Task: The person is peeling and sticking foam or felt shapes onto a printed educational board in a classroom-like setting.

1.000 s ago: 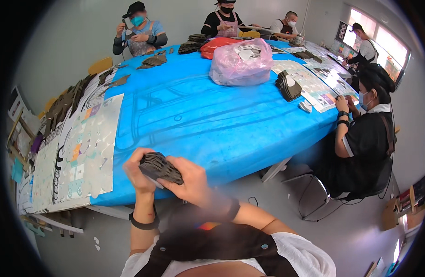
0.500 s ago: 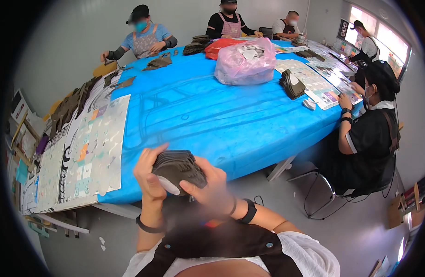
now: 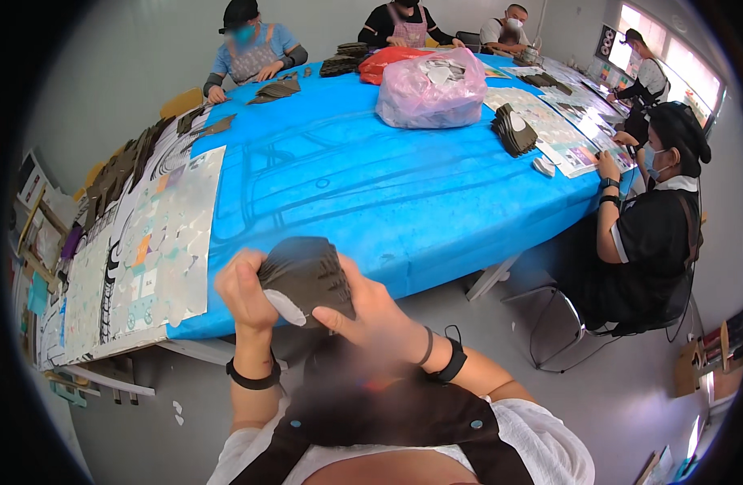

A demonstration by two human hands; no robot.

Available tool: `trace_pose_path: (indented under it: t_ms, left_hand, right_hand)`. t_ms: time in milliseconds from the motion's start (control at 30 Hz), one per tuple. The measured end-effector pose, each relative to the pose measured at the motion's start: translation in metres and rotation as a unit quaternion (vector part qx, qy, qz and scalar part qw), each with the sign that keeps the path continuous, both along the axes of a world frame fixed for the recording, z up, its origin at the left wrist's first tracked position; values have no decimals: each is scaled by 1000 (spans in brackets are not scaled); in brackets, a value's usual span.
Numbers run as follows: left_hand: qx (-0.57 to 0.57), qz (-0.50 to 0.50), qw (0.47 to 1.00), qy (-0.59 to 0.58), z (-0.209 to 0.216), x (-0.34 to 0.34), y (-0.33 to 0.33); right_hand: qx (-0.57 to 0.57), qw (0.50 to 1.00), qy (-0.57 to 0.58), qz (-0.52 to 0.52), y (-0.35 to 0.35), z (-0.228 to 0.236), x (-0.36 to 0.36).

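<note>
A thick stack of dark brown flat cut pieces is held up in front of my chest, near the table's front edge. Its layered edges fan out along the left and right sides. At its lower left corner shows a white oval patch. My right hand grips the stack's right side, thumb across the near face and fingers hidden behind. On the other side, my left hand is closed at the left edge, its fingers curled beside the white patch.
A blue-covered table spreads ahead. On it are a pink plastic bag, a red bag, another brown stack and printed sheets. A co-worker sits at the right; others work along the far side.
The stack has tilted so more of its broad face shows. My left fingers, stretched upward before, are now curled in, and that hand has shifted slightly left.
</note>
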State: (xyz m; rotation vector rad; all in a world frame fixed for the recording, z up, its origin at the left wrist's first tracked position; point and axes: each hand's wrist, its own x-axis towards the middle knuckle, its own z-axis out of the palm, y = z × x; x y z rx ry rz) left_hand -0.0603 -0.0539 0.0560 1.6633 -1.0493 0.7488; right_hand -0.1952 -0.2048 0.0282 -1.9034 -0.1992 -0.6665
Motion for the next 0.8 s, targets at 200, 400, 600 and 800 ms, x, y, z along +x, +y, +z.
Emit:
trace_pose_path:
  t_ms: [200, 400, 600, 800]
  left_hand:
    - [-14, 49, 999, 9, -5, -3, -23]
    - [55, 59, 995, -52, -21, -5, -11]
    - [232, 175, 949, -122, -87, 10, 22]
    - [223, 222, 942, -118, -85, 10, 3]
  right_hand:
    - [96, 992, 85, -3, -31, -14, 13]
    - [393, 919, 20, -15, -139, 4, 20]
    - [552, 821, -136, -51, -371, -1, 34]
    - [615, 755, -206, -100, -484, -7, 34]
